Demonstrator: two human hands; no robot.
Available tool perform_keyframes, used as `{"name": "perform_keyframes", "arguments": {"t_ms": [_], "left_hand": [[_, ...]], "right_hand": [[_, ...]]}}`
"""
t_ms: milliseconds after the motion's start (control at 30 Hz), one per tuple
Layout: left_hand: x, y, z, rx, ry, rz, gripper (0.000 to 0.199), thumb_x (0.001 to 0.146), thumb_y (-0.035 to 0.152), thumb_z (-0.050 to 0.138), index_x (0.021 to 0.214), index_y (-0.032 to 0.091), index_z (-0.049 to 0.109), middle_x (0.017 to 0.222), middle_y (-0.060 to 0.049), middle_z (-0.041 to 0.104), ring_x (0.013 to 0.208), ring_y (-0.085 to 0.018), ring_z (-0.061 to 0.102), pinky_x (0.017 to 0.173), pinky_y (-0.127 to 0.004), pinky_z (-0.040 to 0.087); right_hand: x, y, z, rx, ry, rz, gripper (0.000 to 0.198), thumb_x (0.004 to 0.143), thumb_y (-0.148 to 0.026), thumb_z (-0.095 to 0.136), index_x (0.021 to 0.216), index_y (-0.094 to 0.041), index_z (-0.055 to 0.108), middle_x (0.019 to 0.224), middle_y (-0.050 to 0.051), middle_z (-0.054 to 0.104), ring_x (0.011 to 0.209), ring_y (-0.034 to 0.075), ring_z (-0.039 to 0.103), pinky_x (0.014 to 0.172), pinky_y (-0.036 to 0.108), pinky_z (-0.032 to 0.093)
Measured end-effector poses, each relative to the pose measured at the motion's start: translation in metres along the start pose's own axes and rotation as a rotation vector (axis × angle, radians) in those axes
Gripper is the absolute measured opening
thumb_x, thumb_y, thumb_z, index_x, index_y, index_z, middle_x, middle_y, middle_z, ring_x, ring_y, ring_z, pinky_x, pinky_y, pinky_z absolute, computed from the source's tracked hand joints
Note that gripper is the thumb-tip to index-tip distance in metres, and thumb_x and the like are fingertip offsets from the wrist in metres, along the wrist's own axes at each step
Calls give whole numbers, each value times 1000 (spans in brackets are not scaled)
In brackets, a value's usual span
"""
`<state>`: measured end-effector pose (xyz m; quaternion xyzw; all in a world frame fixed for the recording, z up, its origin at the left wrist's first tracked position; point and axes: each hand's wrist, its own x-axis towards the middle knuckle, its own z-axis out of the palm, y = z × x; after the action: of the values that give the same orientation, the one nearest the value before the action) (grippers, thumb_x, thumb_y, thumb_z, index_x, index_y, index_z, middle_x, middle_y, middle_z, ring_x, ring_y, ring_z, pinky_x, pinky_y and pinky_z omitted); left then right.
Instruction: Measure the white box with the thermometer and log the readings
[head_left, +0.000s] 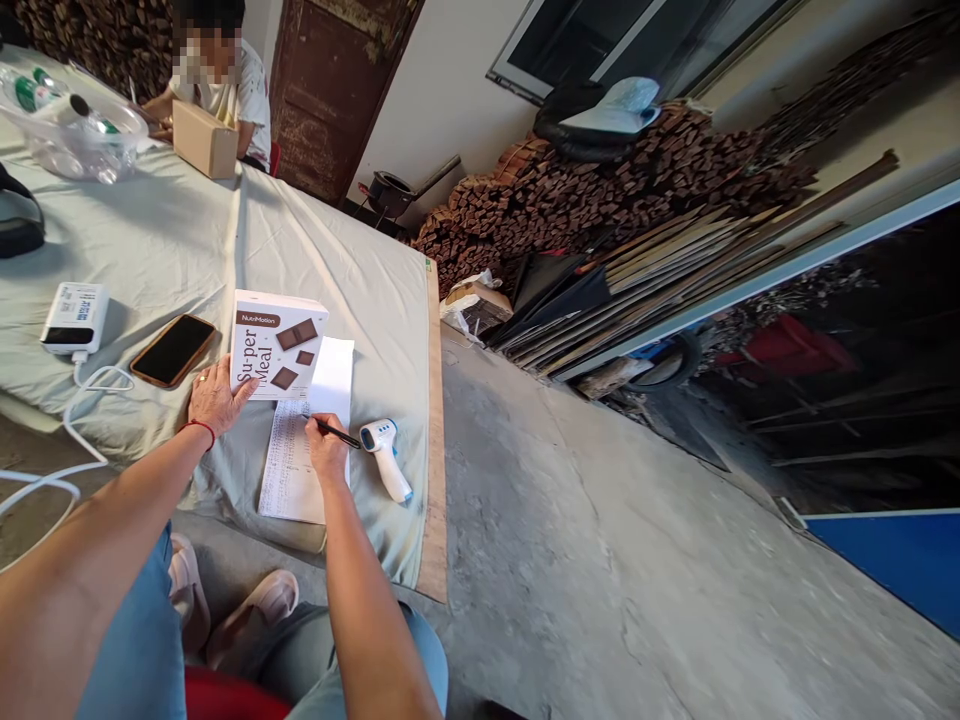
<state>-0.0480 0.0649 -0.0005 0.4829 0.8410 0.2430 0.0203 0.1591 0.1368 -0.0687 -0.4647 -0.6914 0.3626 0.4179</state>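
**Hands at the bench: pen on sheet, box held steady**

The right hand (327, 450) is closed around a black pen (339, 434), with the tip resting on a white paper sheet (296, 470). The sheet lies flat near the front edge of the bench (150, 240), which is covered by a pale green cloth. The lower part of the sheet carries dense rows of handwritten or printed entries; the text is too small to read. The upper part is blank.

The left hand (215, 396) rests flat, fingers spread, on the lower left corner of a white carton (276, 345). A red cord circles the wrist and a ring shows on one finger. The carton lies face up, overlapping the top of the sheet. It bears a brown label reading "NutriMotion", the words "Su-per Meal" in brown lettering, and pictures of dark brown square pieces.

Just to the right of the pen lies a white and blue infrared thermometer (385, 458), handle pointing toward the bench's front edge. To the left of the carton lies a smartphone (173, 350) in a brown case, screen dark. Further left sits a white power bank (75, 318) with a white cable (82, 400) trailing off the bench.

At the far end of the bench, another person (225, 80) sits behind a plain cardboard box (205, 140). A clear plastic container (75, 135) stands near it.
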Motion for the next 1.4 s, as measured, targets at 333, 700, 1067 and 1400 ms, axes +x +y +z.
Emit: {"name": "perform_keyframes", "arguments": {"t_ms": [333, 700, 1067, 1400], "left_hand": [[0, 0, 0, -7, -4, -5, 71, 91, 59, 39, 142, 9, 43, 127, -19, 56, 125, -35, 47, 105, -46, 36], [0, 0, 0, -20, 6, -1, 70, 91, 59, 39, 140, 9, 45, 126, -20, 57, 123, -35, 48, 104, -47, 36], [0, 1, -2, -5, -5, -6, 68, 91, 57, 40, 139, 10, 45, 127, -19, 56, 124, -34, 48, 105, -46, 36], [1, 0, 0, 7, -1, -5, 71, 92, 57, 41, 142, 8, 42, 126, -18, 56, 125, -33, 48, 106, -45, 35]], "right_hand": [[-1, -5, -2, 30, 23, 52, 35, 78, -45, 51, 84, -13, 63, 75, 6, 63, 70, 13, 54, 70, 23, 47], [0, -4, -2, 5, 18, 18, 38, 78, -47, 50, 85, -12, 62, 76, 7, 63, 72, 13, 54, 71, 24, 48], [-3, -14, -3, 24, 38, 28, 41, 75, -50, 48, 80, -13, 62, 74, 7, 61, 70, 13, 53, 68, 24, 46], [-3, -13, -2, 50, 116, -11, 37, 76, -48, 47, 78, -13, 60, 73, 6, 61, 70, 12, 53, 69, 23, 47]]}}
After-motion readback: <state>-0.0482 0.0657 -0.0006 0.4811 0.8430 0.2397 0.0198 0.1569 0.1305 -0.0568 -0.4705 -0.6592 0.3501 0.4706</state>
